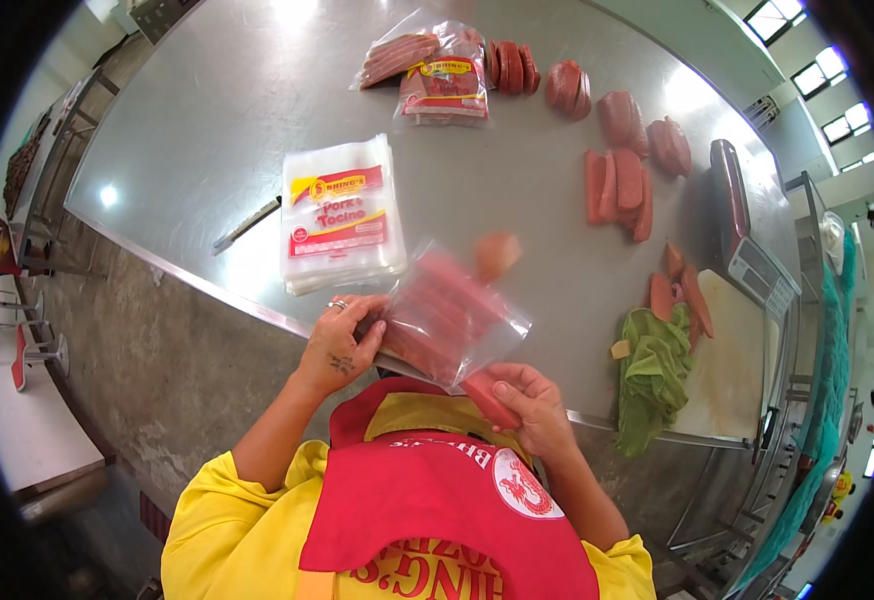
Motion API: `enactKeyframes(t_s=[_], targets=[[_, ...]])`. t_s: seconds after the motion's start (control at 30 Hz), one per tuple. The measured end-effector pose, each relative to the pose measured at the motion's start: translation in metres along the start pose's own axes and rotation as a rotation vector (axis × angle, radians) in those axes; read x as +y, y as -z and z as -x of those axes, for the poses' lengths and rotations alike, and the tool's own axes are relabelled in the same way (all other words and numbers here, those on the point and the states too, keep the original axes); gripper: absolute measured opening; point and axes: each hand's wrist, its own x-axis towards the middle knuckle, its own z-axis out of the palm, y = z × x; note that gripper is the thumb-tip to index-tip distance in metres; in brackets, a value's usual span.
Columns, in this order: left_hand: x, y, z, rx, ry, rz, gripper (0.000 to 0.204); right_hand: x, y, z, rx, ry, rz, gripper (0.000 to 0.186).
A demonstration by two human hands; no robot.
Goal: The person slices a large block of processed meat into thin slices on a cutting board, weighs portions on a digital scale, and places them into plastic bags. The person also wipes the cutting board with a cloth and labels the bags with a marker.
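My left hand (342, 345) is closed on the edge of a clear plastic bag (502, 330) at the table's near edge. Pink-red meat slices show through the film, slightly blurred. Between the fingers and thumb of my right hand (535, 405) is a slice of meat (485, 397), its far end against the bag's near right side. Whether that end is inside the bag I cannot tell. Just beyond the bag lies a blurred orange-brown piece (497, 257). A stack of printed plastic bags (342, 262) sits beyond my left hand.
On the steel table (227, 120), filled meat bags (444, 105) lie at the far side. Meat portions (619, 190) curve along the right. Farther right are a scale (757, 270), a white cutting board (732, 350) and a green cloth (654, 370). A slim pen-like object (247, 225) lies left.
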Motion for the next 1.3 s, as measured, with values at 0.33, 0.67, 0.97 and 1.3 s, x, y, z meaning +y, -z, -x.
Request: enactKeyframes(t_s=[0.33, 0.67, 0.97, 1.3], targets=[[-0.002, 0.006, -0.006, -0.113, 0.020, 0.046, 0.031, -0.010, -0.011, -0.015, -0.153, -0.015, 0.056, 0.043], [-0.006, 0.012, -0.013, -0.164, 0.062, 0.117, 0.024, -0.010, -0.019, 0.002, 0.039, 0.003, 0.480, 0.054], [-0.008, 0.018, -0.020, -0.240, 0.128, 0.151, 0.024, -0.004, -0.036, -0.020, 0.072, 0.140, 0.641, 0.014], [-0.010, 0.017, -0.023, -0.241, 0.069, 0.105, 0.023, -0.011, -0.039, -0.030, 0.155, 0.125, 0.595, 0.015]])
